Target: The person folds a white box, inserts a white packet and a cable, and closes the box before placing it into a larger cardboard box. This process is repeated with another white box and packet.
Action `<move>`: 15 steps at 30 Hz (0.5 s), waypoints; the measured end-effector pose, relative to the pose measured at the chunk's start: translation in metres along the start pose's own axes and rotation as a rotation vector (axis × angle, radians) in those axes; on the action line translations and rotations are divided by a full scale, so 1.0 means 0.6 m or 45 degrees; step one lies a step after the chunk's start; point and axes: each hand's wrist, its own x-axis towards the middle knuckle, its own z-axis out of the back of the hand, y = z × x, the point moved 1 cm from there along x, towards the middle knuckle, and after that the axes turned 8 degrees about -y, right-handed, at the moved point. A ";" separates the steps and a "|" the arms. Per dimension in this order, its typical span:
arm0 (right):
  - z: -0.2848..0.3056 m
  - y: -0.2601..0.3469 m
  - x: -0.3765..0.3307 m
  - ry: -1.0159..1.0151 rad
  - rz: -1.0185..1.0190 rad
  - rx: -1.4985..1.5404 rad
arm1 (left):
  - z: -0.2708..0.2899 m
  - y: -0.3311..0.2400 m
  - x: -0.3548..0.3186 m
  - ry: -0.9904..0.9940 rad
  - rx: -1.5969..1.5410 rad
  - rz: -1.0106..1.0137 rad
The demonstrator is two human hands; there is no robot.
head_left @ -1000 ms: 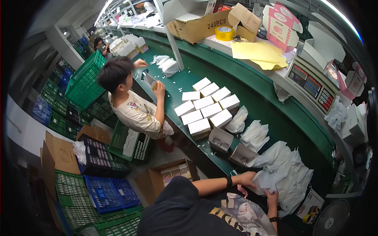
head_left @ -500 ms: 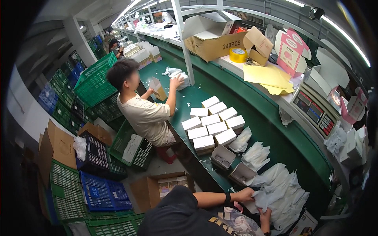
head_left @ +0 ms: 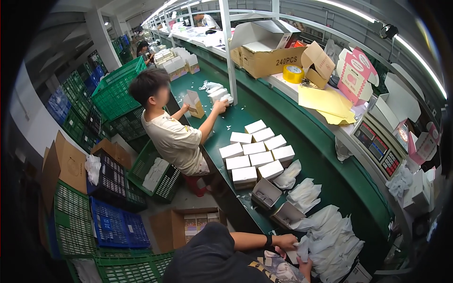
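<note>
My left hand (head_left: 285,242), with a dark watch on the wrist, reaches onto the green conveyor belt (head_left: 325,174) and touches a white packet (head_left: 302,247). My right hand (head_left: 306,267) sits just below it, fingers on the same packet. A heap of white padded bags (head_left: 332,236) lies right beside both hands. Two small open grey boxes (head_left: 266,192) (head_left: 288,214) stand just beyond them. Further up the belt is a block of closed white boxes (head_left: 255,155).
A seated co-worker (head_left: 172,137) reaches across the belt to white packs (head_left: 219,94) beside a small carton (head_left: 194,104). The shelf behind carries a cardboard box (head_left: 271,59), a yellow tape roll (head_left: 293,73), yellow sheets (head_left: 328,101) and a scale (head_left: 377,144). Green and blue crates (head_left: 113,226) crowd the floor.
The co-worker has stretched an arm further up the belt to the white packs. My hands stay at the bag heap, and the view has tilted slightly.
</note>
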 end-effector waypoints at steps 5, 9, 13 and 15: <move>0.011 0.073 0.007 0.037 -0.073 -0.021 | -0.001 0.012 0.012 -0.036 0.211 0.002; 0.018 0.081 0.002 -0.097 -0.032 0.217 | 0.012 -0.013 0.019 -0.040 0.143 0.047; 0.013 0.109 -0.014 -0.258 0.033 0.349 | 0.025 -0.022 0.012 -0.053 0.066 0.058; 0.013 0.114 -0.014 -0.254 0.005 0.376 | 0.028 -0.024 0.011 -0.052 0.035 0.054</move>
